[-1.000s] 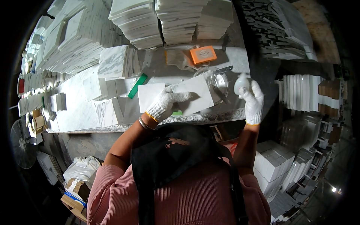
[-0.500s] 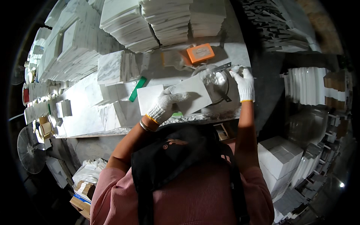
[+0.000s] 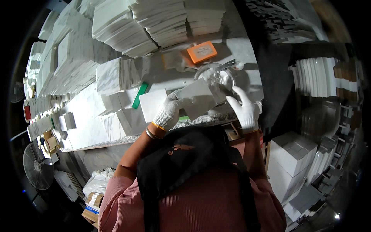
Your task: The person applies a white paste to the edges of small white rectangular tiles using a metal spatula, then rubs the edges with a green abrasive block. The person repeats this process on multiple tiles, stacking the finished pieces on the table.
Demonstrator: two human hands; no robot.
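My left hand [image 3: 168, 112], in a white knit glove, is closed on the edge of a white tile [image 3: 199, 97] held tilted over the bench. Another white tile [image 3: 151, 103] lies just left of that hand, partly covered by it. My right hand [image 3: 245, 111], gloved too, is beside the near right rim of a round bowl [image 3: 234, 77] of white paste [image 3: 217, 76]. Its fingers are stretched and apart; whether they touch the dark strip at the rim I cannot tell. A flat metal scraper [image 3: 227, 65] rests across the bowl's far side.
Behind the bowl is an orange box [image 3: 202, 52]. A green strip [image 3: 140, 95] lies left of the tiles. Stacked marble tiles [image 3: 160, 25] line the back, with more standing tiles [image 3: 116, 75] at left. White boxes [image 3: 291, 154] stand at right; a fan [image 3: 38, 166] is at lower left.
My right hand has come down and toward me from the bowl's far right side to its near right rim. My left hand still holds the tile. The whole view has shifted slightly.
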